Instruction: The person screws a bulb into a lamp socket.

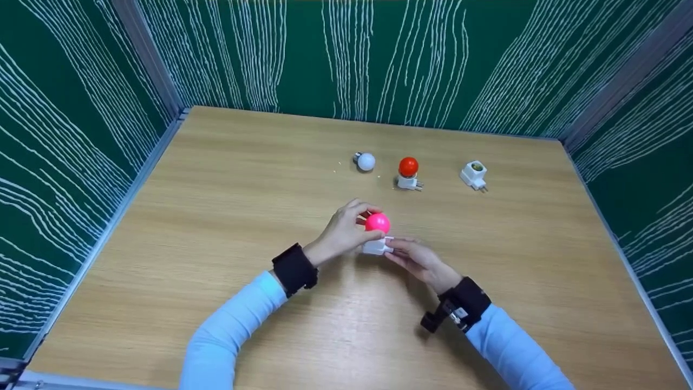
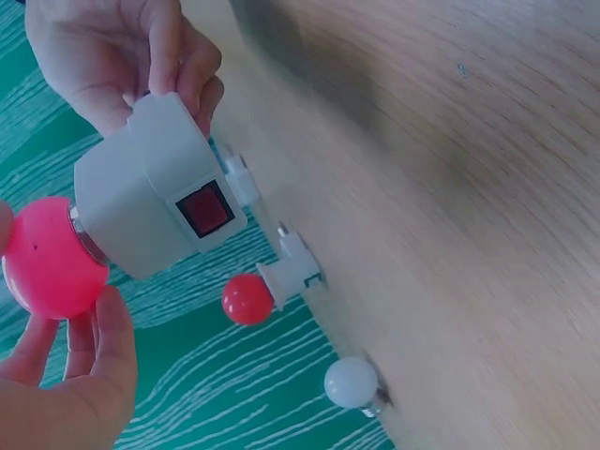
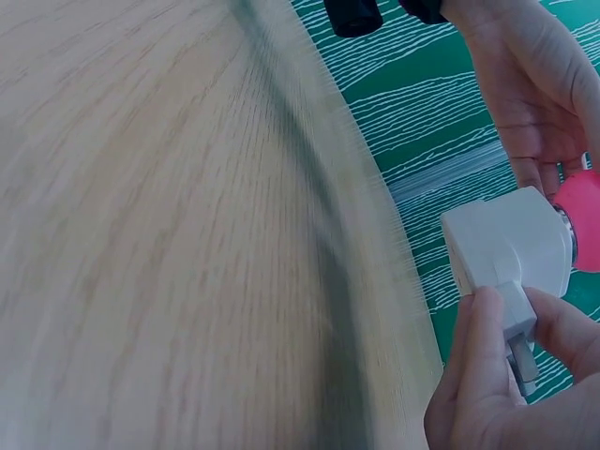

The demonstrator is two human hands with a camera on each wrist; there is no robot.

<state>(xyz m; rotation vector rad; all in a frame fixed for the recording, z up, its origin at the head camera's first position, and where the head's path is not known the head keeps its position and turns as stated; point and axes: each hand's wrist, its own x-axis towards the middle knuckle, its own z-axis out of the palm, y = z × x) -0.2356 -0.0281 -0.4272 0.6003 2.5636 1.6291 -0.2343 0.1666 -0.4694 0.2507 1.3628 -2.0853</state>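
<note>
My left hand (image 1: 348,226) grips a pink light bulb (image 1: 378,222), thumb on the near side and fingers round the far side. Below the bulb is a white plug-in lamp socket (image 1: 374,247), which my right hand (image 1: 419,262) pinches at its plug end. In the left wrist view the metal base of the bulb sits at the mouth of the socket (image 2: 141,187), and a dark red switch (image 2: 205,208) shows on the socket's side. Metal prongs (image 3: 523,364) stick out between the right thumb and fingers in the right wrist view.
Farther back on the wooden table (image 1: 216,216) lies a white bulb (image 1: 366,161). Beside it a red bulb (image 1: 408,166) stands in a white socket (image 1: 407,183). Another white socket (image 1: 474,174), with no bulb in it, lies to the right. Green patterned panels (image 1: 303,59) enclose the back and sides.
</note>
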